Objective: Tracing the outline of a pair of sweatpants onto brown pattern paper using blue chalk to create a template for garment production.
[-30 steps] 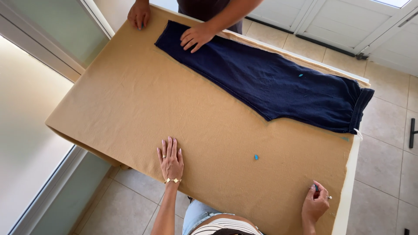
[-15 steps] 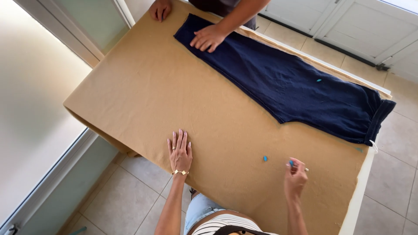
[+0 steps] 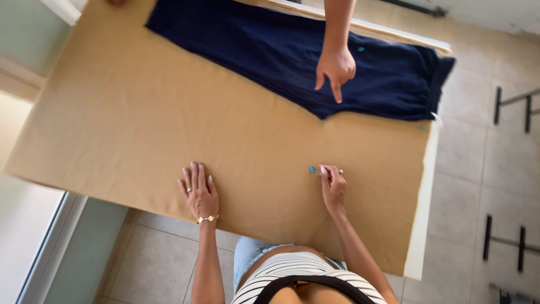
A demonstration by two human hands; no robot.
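A large sheet of brown paper (image 3: 169,124) covers the table. Folded navy trousers (image 3: 270,50) lie along its far side. My left hand (image 3: 198,191) rests flat on the paper near the front edge, fingers spread. My right hand (image 3: 333,183) grips a small pale marking tool (image 3: 329,169) with its tip on the paper, right beside a small blue mark (image 3: 312,169). Another person's hand (image 3: 336,68) reaches from the far side and points a finger down at the trousers' lower edge.
The white table edge (image 3: 419,225) shows at the right under the paper. Tiled floor lies beyond, with dark metal frame legs (image 3: 506,104) at the far right. A pale wall and window ledge run along the left.
The view has come closer. My right hand moved left to the blue mark. The other person's hand shifted from the trousers' left end to their middle and now points down.
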